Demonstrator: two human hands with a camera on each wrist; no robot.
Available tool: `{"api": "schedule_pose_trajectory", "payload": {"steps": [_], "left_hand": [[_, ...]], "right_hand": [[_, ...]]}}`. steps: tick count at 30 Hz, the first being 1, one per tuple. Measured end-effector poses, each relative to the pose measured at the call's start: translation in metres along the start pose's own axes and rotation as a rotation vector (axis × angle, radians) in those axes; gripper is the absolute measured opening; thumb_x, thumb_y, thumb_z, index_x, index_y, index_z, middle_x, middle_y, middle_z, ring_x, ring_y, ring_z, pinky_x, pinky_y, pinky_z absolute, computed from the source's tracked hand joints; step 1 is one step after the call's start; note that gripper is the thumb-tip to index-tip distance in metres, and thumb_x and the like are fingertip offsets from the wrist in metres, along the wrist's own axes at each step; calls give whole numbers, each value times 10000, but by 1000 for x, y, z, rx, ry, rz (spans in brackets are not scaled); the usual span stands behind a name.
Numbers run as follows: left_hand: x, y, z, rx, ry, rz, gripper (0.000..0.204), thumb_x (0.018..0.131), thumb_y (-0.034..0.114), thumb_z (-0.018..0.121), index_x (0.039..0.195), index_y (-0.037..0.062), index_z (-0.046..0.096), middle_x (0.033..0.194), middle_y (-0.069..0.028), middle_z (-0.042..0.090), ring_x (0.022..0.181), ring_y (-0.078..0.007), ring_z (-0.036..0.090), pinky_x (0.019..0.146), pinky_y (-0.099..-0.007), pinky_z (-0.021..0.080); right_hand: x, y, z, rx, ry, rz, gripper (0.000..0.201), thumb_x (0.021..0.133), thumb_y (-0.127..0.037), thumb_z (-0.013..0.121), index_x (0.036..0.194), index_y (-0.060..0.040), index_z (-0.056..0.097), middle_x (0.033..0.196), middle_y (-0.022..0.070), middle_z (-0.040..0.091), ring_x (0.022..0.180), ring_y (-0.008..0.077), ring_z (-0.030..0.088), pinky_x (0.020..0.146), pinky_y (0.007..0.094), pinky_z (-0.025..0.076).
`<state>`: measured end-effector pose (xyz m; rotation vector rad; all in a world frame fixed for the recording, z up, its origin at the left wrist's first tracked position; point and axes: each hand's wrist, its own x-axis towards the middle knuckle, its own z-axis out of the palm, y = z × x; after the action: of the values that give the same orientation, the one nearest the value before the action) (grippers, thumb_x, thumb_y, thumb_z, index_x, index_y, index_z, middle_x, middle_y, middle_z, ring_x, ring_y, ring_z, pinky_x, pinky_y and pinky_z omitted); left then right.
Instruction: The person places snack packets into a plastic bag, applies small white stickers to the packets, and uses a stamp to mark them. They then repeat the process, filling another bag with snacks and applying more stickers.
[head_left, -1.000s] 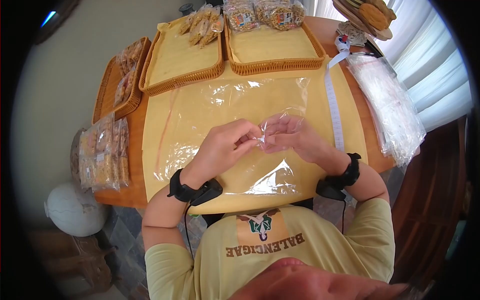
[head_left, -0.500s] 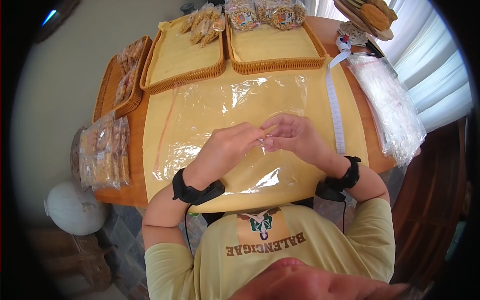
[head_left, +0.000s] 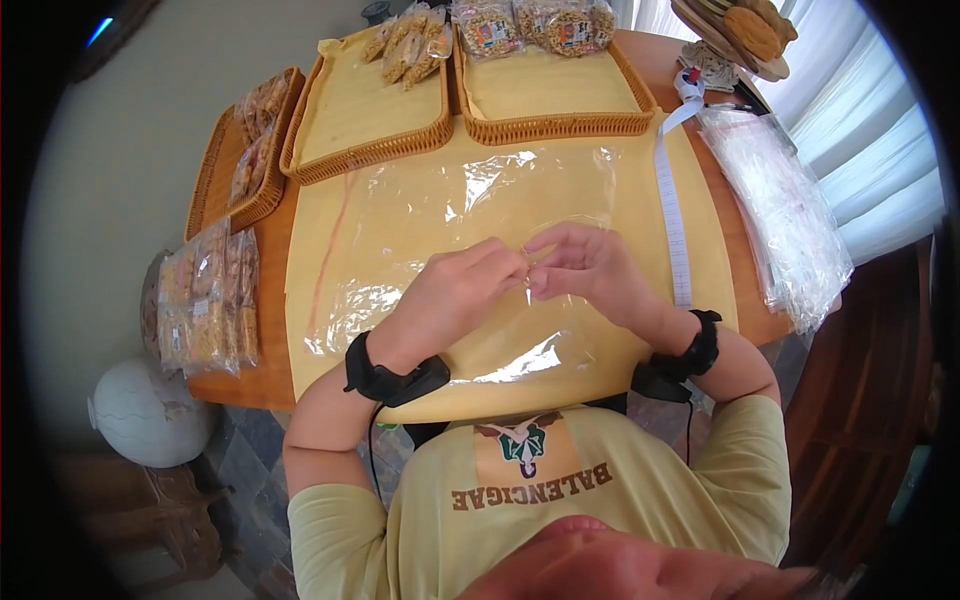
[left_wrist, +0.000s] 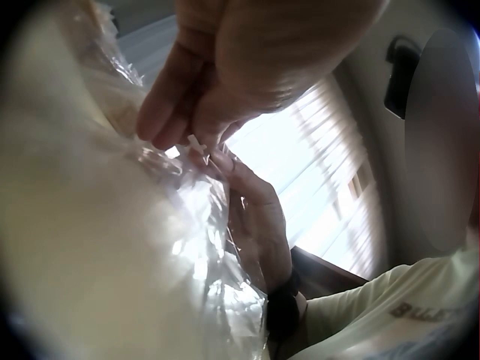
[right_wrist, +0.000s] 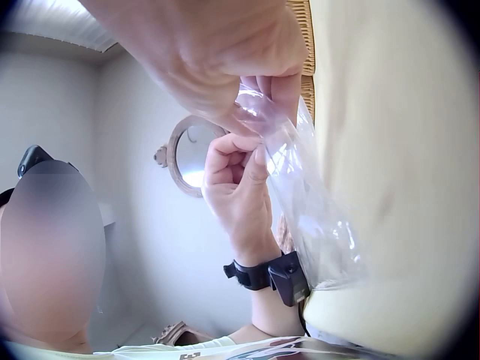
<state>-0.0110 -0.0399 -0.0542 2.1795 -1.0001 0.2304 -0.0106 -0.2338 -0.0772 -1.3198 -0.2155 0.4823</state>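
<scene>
A large clear plastic bag (head_left: 480, 185) lies across the yellow sheet, its middle lifted toward the fingertips. My left hand (head_left: 455, 300) pinches the film between thumb and curled fingers, as the left hand (right_wrist: 236, 180) also shows in the right wrist view. Fingertip to fingertip with it, my right hand (head_left: 595, 270) pinches the same film with thumb and forefinger. A small white strip (left_wrist: 196, 142) pokes out between the fingertips in the left wrist view. Below both hands the bag (right_wrist: 315, 217) hangs in shiny folds.
Wicker trays (head_left: 550, 130) with packets of snacks line the back. A stack of snack packs (head_left: 205, 300) stands at the left edge. On the right lie a white measuring tape (head_left: 672, 220) and a pile of clear bags (head_left: 770, 210). The yellow sheet (head_left: 700, 280) covers the table's middle.
The right hand's fingers have come out from behind the film and now pinch outside it. The left hand has rolled slightly over the pinch point. Both hands stay in nearly the same place.
</scene>
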Motion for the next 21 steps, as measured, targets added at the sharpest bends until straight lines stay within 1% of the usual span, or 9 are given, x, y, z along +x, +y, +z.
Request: {"api": "schedule_pose_trajectory", "payload": {"steps": [1, 3, 7, 9, 12, 13, 15, 19, 21], "left_hand": [[0, -1, -1, 0, 0, 1, 104, 719, 2, 627, 804, 34, 577, 719, -81, 566, 619, -232, 573, 548, -294, 463], [1, -1, -3, -114, 17, -49, 108, 753, 45, 610, 846, 52, 557, 745, -80, 556, 650, -257, 578, 548, -308, 474], [2, -1, -2, -77, 49, -48, 110, 757, 49, 616, 854, 52, 565, 732, -76, 553, 645, -253, 580, 548, -309, 474], [1, -2, 0, 17, 65, 20, 115, 753, 58, 622, 858, 50, 573, 729, -73, 555, 637, -244, 581, 542, -306, 475], [1, -1, 0, 67, 70, 50, 126, 746, 70, 631, 858, 49, 576, 724, -74, 554, 635, -233, 583, 536, -301, 477], [1, -1, 0, 67, 71, 49, 126, 746, 70, 631, 858, 49, 576, 724, -74, 554, 635, -233, 583, 536, -301, 477], [0, 1, 0, 136, 101, 38, 120, 710, 46, 664, 815, 28, 609, 702, -76, 577, 592, -216, 572, 519, -283, 465], [-3, 0, 0, 222, 74, 60, 159, 692, 25, 652, 843, 28, 603, 705, -72, 573, 603, -214, 577, 517, -280, 470], [-4, 3, 0, 295, 59, 113, 189, 667, 5, 631, 848, 25, 581, 708, -66, 552, 604, -205, 574, 514, -281, 475]], "right_hand": [[0, -1, 0, 0, 0, -1, 279, 781, -25, 628, 1041, 26, 539, 814, 94, 638, 737, 122, 613, 678, 243, 512], [0, -2, -1, 40, 33, 35, 300, 789, -21, 616, 1067, 36, 518, 837, 112, 636, 750, 147, 620, 695, 260, 521], [2, -2, -3, 67, 48, 44, 323, 794, -29, 618, 1087, 42, 501, 847, 119, 634, 758, 162, 624, 699, 265, 522], [2, -3, -3, 113, 49, 78, 338, 794, -34, 623, 1099, 34, 495, 858, 121, 631, 765, 171, 625, 706, 274, 525], [3, 2, -3, 187, 44, 86, 345, 794, -40, 626, 1107, 21, 495, 873, 126, 625, 777, 172, 623, 722, 274, 526], [2, 0, -2, 187, 43, 86, 345, 794, -40, 626, 1107, 21, 495, 873, 126, 625, 777, 172, 623, 722, 274, 526], [0, -4, 1, 140, 34, 81, 354, 794, -27, 619, 1121, 13, 491, 901, 130, 618, 808, 177, 620, 745, 274, 524], [-1, -2, 4, 100, 37, 52, 364, 794, 1, 606, 1137, 14, 482, 915, 133, 613, 836, 184, 617, 775, 280, 519], [-2, -3, 7, 96, 35, 27, 370, 800, 28, 583, 1151, 20, 469, 923, 138, 610, 850, 190, 616, 796, 288, 516]]}}
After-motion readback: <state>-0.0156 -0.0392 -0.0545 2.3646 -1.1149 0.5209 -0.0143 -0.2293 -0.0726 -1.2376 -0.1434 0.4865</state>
